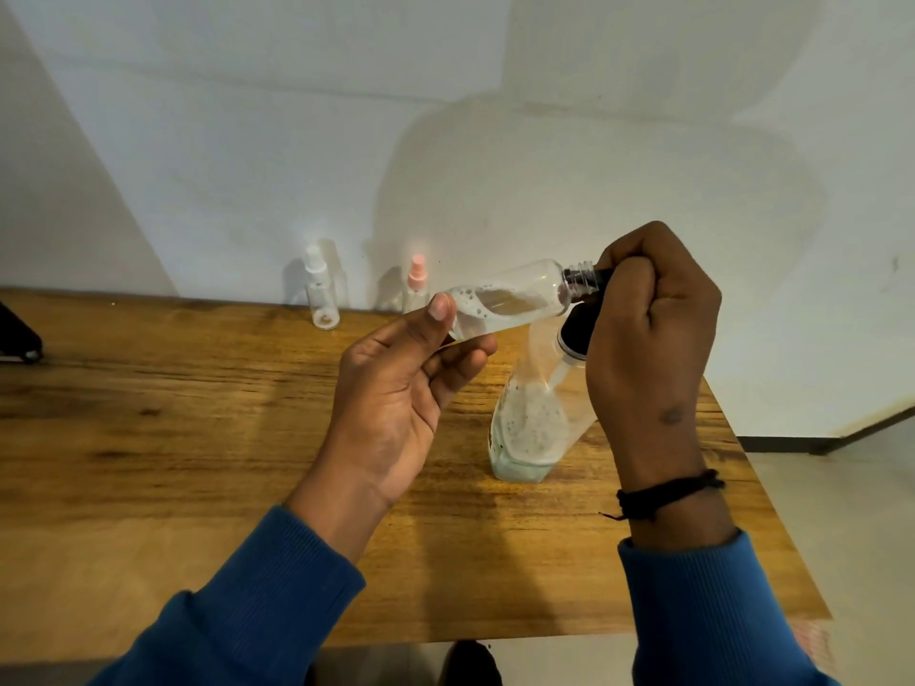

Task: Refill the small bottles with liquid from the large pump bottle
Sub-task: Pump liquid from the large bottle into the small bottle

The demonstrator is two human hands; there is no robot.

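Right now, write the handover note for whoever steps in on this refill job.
Left hand holds the small clear bottle tilted nearly flat, partly filled with foamy liquid.
Right hand grips something dark at that bottle's threaded neck; pump or cap, cannot tell.
Large bottle stands on the table under the right hand, some liquid left.
White-capped bottle and pink-capped bottle wait by the wall, capped; fill unclear.
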